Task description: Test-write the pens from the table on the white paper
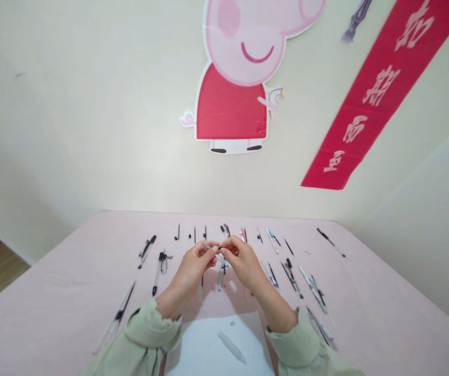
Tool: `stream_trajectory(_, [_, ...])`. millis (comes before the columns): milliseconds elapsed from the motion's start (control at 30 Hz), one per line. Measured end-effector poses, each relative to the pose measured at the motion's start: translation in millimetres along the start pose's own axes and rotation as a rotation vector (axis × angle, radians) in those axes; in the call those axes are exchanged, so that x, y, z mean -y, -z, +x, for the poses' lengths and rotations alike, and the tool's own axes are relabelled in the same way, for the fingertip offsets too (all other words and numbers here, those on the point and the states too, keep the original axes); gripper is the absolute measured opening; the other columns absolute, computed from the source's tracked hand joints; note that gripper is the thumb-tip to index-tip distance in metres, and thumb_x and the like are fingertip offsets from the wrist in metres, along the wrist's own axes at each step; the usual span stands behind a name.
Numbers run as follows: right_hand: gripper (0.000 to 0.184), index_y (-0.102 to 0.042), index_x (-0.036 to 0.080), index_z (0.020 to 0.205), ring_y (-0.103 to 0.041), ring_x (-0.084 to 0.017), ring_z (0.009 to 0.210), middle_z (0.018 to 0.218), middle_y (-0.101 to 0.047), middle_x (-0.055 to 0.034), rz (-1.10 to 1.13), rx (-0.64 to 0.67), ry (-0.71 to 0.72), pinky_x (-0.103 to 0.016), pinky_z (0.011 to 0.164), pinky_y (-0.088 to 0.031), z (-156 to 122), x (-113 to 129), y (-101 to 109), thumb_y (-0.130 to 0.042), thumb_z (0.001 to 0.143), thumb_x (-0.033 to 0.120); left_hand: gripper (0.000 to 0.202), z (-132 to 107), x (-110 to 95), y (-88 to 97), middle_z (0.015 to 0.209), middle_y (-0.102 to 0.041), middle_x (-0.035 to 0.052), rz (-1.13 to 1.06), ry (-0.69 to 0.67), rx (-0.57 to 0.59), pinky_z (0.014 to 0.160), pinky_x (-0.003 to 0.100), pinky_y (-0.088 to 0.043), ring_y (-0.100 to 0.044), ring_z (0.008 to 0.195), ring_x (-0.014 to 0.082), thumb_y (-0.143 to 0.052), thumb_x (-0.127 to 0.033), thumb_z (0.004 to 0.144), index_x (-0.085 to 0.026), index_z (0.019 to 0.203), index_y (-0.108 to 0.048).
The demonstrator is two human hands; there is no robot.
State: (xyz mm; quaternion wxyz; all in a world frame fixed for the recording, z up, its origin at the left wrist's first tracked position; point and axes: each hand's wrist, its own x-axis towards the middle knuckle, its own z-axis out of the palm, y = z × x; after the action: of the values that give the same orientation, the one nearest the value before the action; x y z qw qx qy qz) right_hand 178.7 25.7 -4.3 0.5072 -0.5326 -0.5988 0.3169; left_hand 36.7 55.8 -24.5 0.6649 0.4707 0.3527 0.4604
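Observation:
Above the middle of the table, my two hands meet at the fingertips. My left hand [191, 269] is closed in a pinch on a clear pen barrel [207, 247]. My right hand [245, 262] is also closed, its thumb and forefinger on a small black pen part [220, 248] at the barrel's end; the fingers hide most of it, and I cannot tell whether the two are joined. Beneath my hands lies a clear pen piece [219, 280] beside dark parts. A white sheet of paper [193, 347] lies between my forearms, with a frosted clear grip or tube [231, 347] on it.
Pen parts lie spread over the pink table [63, 292]: a black-capped pen [156, 274] on the left, a separate pen [331, 242] at the far right, white and blue pens [314, 290] nearer. Behind stands a wall with a cartoon pig cutout [232, 109] and a red banner [381, 94].

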Motion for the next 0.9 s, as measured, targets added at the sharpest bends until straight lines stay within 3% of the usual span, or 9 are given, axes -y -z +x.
stream_trajectory(167, [0.014, -0.065, 0.019, 0.075, -0.054, -0.013, 0.063, 0.070, -0.063, 0.0009, 0.334, -0.003, -0.178, -0.026, 0.062, -0.042, 3, -10, -6, -0.067, 0.070, 0.032, 0.038, -2, -7, -4.8, 0.080, -0.065, 0.0018, -0.028, 0.030, -0.016, 0.064, 0.023, -0.046, -0.054, 0.064, 0.0099, -0.074, -0.031, 0.072, -0.013, 0.104, -0.067])
stream_trajectory(400, [0.028, -0.065, 0.019, 0.073, -0.055, -0.013, 0.068, 0.073, -0.062, 0.0006, 0.644, -0.065, -0.383, -0.028, 0.071, -0.044, 2, -12, -9, -0.078, 0.059, 0.038, 0.028, -2, -15, -4.8, 0.087, -0.069, 0.0048, -0.096, 0.024, -0.034, 0.074, 0.026, -0.050, -0.060, 0.071, 0.0112, -0.070, -0.024, 0.074, -0.014, 0.099, -0.065])
stream_trajectory(500, [0.026, -0.065, 0.019, 0.074, -0.053, -0.013, 0.066, 0.070, -0.059, 0.0020, 0.591, -0.113, -0.345, -0.029, 0.072, -0.044, 4, -12, -4, -0.077, 0.060, 0.037, 0.028, 3, -18, 1.7, 0.096, -0.070, 0.0061, -0.116, -0.060, -0.124, 0.080, 0.028, -0.050, -0.063, 0.078, 0.0121, -0.072, -0.028, 0.073, -0.016, 0.097, -0.065])
stream_trajectory(633, [0.020, -0.066, 0.018, 0.074, -0.054, -0.015, 0.068, 0.070, -0.061, 0.0004, 0.358, -0.145, -0.190, -0.029, 0.070, -0.043, 8, -13, 4, -0.072, 0.066, 0.035, 0.030, 8, -23, 9.2, 0.104, -0.070, 0.0065, -0.202, -0.127, -0.226, 0.081, 0.025, -0.049, -0.063, 0.081, 0.0109, -0.076, -0.031, 0.072, -0.017, 0.096, -0.066])
stream_trajectory(900, [0.013, -0.065, 0.019, 0.073, -0.059, -0.018, 0.070, 0.072, -0.066, -0.0022, 0.092, -0.178, -0.037, -0.029, 0.067, -0.045, 8, -11, 7, -0.064, 0.072, 0.033, 0.028, 4, -24, 3.3, 0.102, -0.071, 0.0066, -0.284, -0.048, -0.182, 0.080, 0.024, -0.050, -0.063, 0.079, 0.0100, -0.077, -0.026, 0.070, -0.016, 0.095, -0.068])
